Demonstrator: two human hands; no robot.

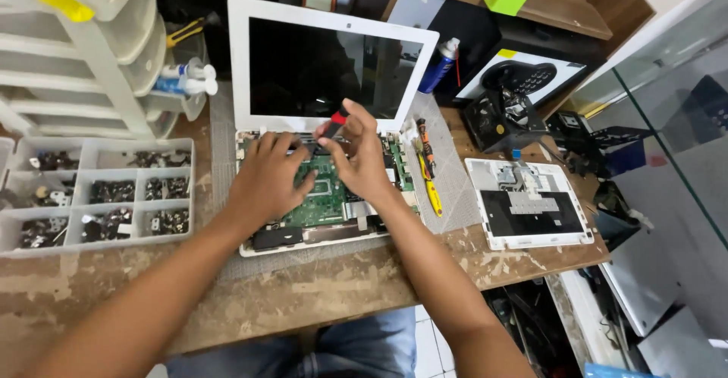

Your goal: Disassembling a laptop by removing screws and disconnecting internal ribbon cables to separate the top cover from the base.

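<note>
A white laptop [243,67] stands open on the workbench, its dark screen upright and its base uncovered. A green circuit board [322,200] shows inside the base. My left hand [265,177] rests flat on the left side of the board, fingers spread. My right hand [356,150] grips a screwdriver with a red and black handle [334,122], held upright over the board near the hinge. The screwdriver's tip is hidden behind my fingers.
A clear compartment box [98,196] with several lots of small metal parts lies at the left. The removed white keyboard cover [527,203] lies face down at the right. More screwdrivers [428,169] lie beside the laptop. A spray can [440,63] and plastic drawers [83,52] stand behind.
</note>
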